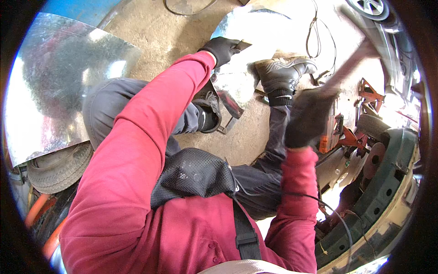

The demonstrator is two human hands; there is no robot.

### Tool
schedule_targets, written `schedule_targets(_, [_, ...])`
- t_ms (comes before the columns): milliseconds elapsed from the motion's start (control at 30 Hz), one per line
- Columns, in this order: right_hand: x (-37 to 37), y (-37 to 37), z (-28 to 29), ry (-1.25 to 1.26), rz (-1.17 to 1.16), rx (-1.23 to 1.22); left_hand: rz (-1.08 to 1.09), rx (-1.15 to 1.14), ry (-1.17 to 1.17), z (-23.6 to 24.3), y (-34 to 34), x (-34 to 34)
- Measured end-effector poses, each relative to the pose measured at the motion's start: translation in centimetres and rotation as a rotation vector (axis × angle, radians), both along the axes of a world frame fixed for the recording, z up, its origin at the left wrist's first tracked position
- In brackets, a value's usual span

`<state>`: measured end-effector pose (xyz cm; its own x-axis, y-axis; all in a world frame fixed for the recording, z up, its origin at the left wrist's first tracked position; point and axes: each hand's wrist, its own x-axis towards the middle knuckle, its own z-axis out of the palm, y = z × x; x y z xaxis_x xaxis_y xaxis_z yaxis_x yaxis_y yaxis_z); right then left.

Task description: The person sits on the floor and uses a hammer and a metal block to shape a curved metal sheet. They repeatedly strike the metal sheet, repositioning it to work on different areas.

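Note:
Both my hands wear black gloves. At the upper middle my left hand (221, 51) is closed on a small flat dark metal piece (243, 45), whose tip rests at or just above a shiny sheet of metal (262, 27) on the ground. My right hand (308, 118), raised on the right, grips a long-handled tool (349, 68) that looks like a hammer. Motion smears the tool, and its head cannot be made out clearly. One of my boots (280, 75) stands at the near edge of the sheet. My other shoe (209, 112) is left of it.
A large galvanized sheet (68, 77) leans over a tire (59, 169) on the left. Red jack-like stands (372, 93), a green curved car part (388, 182) and a car wheel (369, 7) are on the right. A dark cable (315, 36) lies beyond the boot.

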<state>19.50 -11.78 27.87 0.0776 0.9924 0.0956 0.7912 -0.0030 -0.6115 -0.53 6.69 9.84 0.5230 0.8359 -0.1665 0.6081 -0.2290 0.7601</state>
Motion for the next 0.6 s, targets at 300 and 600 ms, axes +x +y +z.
schedule_targets(300, [1.9,-0.5,-3.6,-0.006,-0.06,-0.059,0.078,-0.105,-0.038,-1.1,0.7,-1.4])
schedule_targets(600, [0.8,-0.6,-0.2,0.293,-0.221,-0.228,-0.016,-0.023,0.087,-2.1,1.2,-1.2])
